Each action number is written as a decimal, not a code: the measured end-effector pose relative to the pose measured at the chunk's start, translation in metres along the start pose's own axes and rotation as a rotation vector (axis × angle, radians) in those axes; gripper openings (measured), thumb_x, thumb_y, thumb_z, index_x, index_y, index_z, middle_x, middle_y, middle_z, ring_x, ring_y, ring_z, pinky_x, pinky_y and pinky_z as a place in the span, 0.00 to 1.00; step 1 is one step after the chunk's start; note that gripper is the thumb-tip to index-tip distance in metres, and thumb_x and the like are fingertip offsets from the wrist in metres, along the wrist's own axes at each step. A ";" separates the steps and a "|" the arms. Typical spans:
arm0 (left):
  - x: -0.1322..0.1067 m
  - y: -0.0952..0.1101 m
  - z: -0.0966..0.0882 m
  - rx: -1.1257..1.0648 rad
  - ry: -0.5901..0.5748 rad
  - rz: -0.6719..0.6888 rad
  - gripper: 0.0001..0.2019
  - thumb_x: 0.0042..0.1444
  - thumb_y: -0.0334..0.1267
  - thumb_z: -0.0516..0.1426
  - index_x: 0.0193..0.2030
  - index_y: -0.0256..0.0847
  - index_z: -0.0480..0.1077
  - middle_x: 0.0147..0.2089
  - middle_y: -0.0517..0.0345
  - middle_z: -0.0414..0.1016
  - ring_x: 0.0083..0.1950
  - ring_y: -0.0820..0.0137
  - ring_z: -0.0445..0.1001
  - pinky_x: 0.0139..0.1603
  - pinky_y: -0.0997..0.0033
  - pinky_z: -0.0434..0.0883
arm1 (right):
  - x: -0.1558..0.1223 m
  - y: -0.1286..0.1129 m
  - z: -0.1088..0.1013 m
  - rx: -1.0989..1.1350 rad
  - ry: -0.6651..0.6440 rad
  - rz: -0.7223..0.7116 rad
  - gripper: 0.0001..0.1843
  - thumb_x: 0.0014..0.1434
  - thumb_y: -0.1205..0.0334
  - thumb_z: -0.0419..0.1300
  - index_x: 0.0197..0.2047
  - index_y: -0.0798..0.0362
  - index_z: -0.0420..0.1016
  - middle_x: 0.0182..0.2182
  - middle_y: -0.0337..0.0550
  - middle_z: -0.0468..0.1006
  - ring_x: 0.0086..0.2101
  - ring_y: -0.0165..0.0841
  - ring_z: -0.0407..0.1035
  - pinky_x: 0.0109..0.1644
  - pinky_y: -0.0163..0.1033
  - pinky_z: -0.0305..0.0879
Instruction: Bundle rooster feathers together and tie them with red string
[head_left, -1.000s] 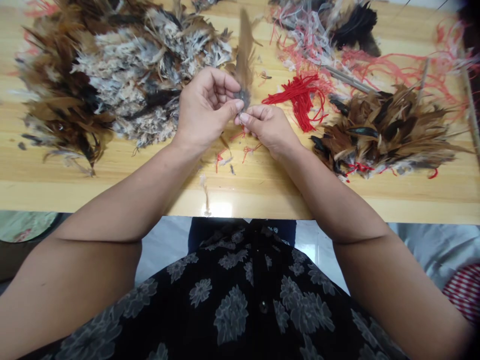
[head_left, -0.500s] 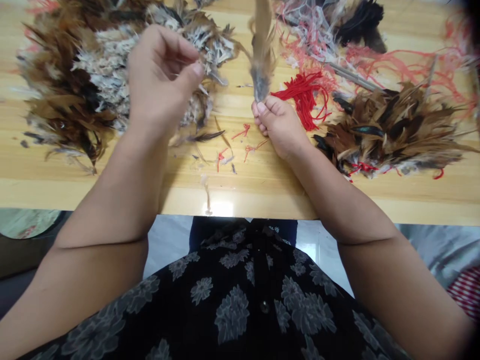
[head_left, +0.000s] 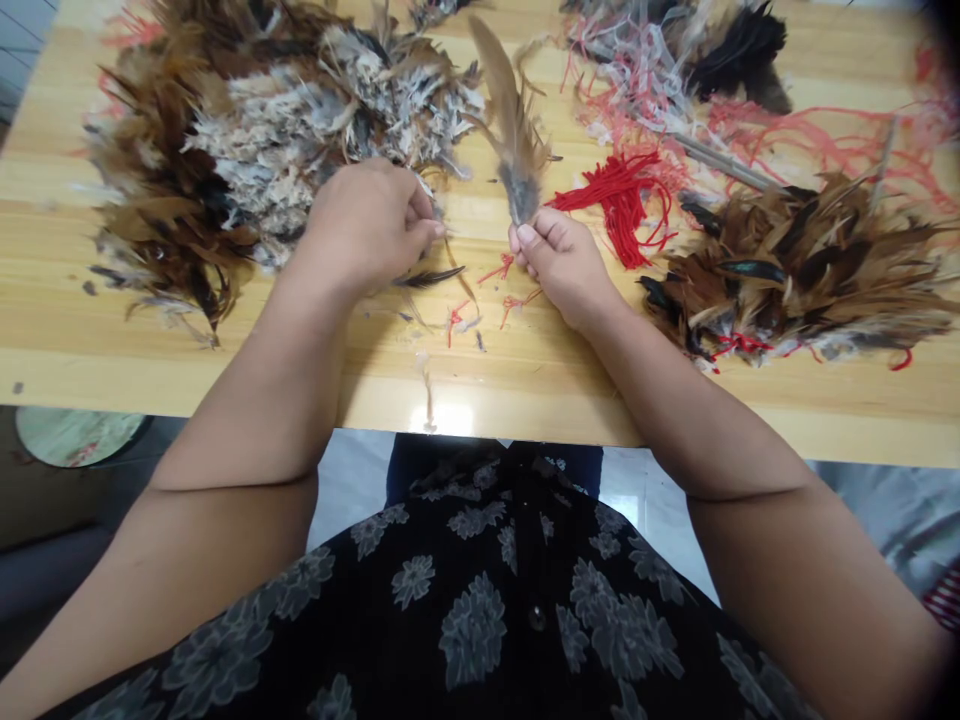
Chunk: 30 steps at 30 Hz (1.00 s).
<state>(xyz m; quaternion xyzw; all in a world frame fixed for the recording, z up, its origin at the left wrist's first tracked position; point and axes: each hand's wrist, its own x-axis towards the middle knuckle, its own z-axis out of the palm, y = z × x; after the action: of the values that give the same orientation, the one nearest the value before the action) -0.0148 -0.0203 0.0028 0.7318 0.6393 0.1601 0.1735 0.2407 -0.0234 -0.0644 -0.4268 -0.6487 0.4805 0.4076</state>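
Right hand pinches feathers, tips toward far edge of worktop. Left hand half-curled beside pale pile, grip unclear.

Table between the forearms is passable — feather heap obstructs left, brown bundle right.

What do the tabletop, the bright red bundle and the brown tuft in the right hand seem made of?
Slender brown-and-grey tuft in the right hand: apparently feathers, matte, by the flat vane and fluffy base.
Bright red bundle of thin strands: probably yarn, matte, bending loosely.
Pale yellow tabletop: wood or wood-look laminate, glossy, given its grain lines and bright reflection.
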 end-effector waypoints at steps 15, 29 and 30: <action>0.011 -0.010 0.027 -0.408 0.238 0.184 0.07 0.65 0.35 0.66 0.39 0.45 0.72 0.34 0.60 0.75 0.37 0.62 0.77 0.54 0.58 0.79 | 0.003 0.012 0.001 -0.059 0.018 -0.072 0.23 0.89 0.47 0.58 0.42 0.52 0.76 0.37 0.36 0.75 0.42 0.29 0.74 0.59 0.40 0.81; 0.002 0.017 0.051 -1.068 0.039 0.259 0.44 0.48 0.78 0.84 0.40 0.42 0.72 0.35 0.59 0.76 0.36 0.66 0.83 0.36 0.68 0.75 | 0.007 0.008 0.009 -0.092 -0.018 0.012 0.23 0.85 0.44 0.64 0.42 0.52 0.81 0.34 0.36 0.75 0.37 0.30 0.70 0.50 0.38 0.75; 0.002 0.019 0.053 -1.084 0.048 0.234 0.44 0.45 0.78 0.86 0.39 0.43 0.73 0.33 0.60 0.75 0.34 0.66 0.81 0.34 0.68 0.74 | 0.008 0.007 0.009 -0.087 -0.016 0.018 0.24 0.84 0.41 0.66 0.41 0.52 0.81 0.33 0.36 0.75 0.36 0.30 0.70 0.48 0.38 0.74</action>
<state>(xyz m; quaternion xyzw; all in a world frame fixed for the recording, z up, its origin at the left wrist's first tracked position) 0.0262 -0.0234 -0.0353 0.6002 0.3835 0.5009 0.4918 0.2311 -0.0174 -0.0718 -0.4464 -0.6683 0.4588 0.3789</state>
